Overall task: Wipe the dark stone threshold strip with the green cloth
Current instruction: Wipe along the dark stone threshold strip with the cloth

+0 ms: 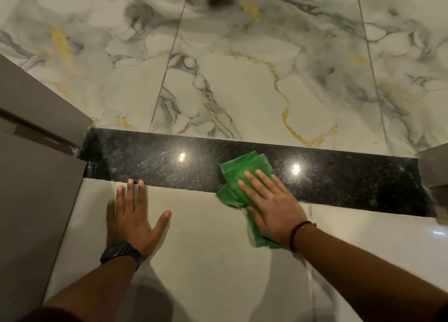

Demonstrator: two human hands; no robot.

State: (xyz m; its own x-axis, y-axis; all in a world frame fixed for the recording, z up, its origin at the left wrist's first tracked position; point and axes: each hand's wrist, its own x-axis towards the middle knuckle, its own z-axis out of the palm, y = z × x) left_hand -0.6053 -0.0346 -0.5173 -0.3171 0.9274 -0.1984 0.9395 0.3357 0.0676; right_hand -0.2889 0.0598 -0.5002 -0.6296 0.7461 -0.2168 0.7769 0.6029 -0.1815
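The dark stone threshold strip (150, 163) runs across the floor from the left door frame to the right one, glossy with two light reflections. A folded green cloth (242, 169) lies partly on the strip's middle and partly on the plain tile in front of it. My right hand (269, 205) presses flat on the cloth, fingers spread and pointing up-left, a thin dark band on the wrist. My left hand (133, 215) rests flat on the plain tile to the left, fingertips touching the strip's near edge, a dark watch on the wrist.
A grey door frame and door (36, 176) stand at the left; another frame post (434, 166) closes the strip's right end. Marbled white tiles with grey and gold veins (242, 79) lie beyond the strip. Plain cream tile (218, 261) lies under my arms.
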